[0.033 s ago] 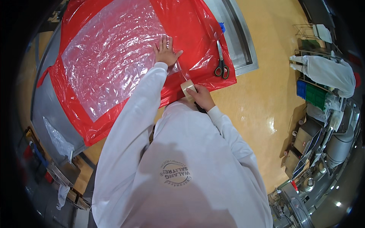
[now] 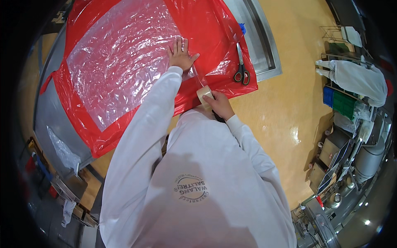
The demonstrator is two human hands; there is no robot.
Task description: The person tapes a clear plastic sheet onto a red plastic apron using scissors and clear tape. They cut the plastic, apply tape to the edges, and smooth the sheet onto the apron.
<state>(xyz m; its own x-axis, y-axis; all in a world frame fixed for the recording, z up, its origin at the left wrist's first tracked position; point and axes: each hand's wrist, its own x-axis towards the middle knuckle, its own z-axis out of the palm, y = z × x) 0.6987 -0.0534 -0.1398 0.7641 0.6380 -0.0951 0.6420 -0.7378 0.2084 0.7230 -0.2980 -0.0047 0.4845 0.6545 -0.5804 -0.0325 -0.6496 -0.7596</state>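
In the head view, the left hand (image 2: pixel 182 60) lay flat with fingers spread, on the right edge of the clear film (image 2: pixel 115 74) and the bordering red sheet (image 2: pixel 202 25). The right hand (image 2: pixel 223 107) was closed on the tape roll (image 2: pixel 204 94) at the sheet's near edge; a clear strip (image 2: pixel 200 78) appeared to run from the roll toward the left hand. The scissors (image 2: pixel 241 74) lay on the sheet, right of both hands, and the metal table (image 2: pixel 271 68) showed beneath. The step in hand was judged to be taping at the film's edge. The next move called for holding the film flat, keeping the strip taut and pressing it down without wrinkles.
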